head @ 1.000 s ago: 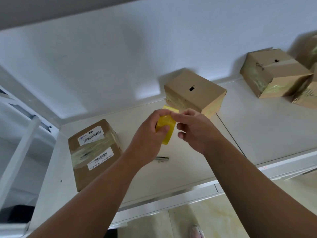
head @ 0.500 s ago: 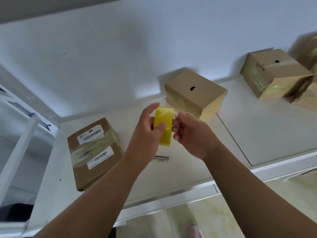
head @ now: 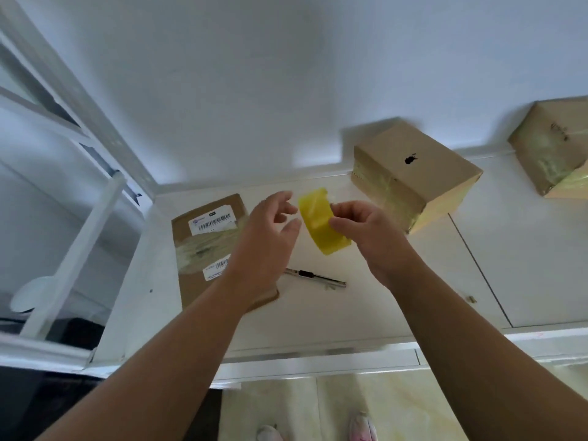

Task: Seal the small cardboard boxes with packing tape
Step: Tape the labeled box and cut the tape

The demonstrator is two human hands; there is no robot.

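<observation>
— What is being held?
— The right hand (head: pixel 366 229) grips a yellow tape roll (head: pixel 323 229) above the white worktop (head: pixel 366 316). The left hand (head: pixel 265 237) is just beside it, fingers spread, holding nothing.
— And the boxes?
— A labelled box (head: pixel 203 249) lies under the left wrist, a plain box (head: pixel 416 176) behind the roll, a third box (head: pixel 553 148) far right. A utility knife (head: pixel 315 277) lies between the forearms.

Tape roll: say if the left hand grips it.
No, the left hand is open beside the tape roll; the right hand holds it.
</observation>
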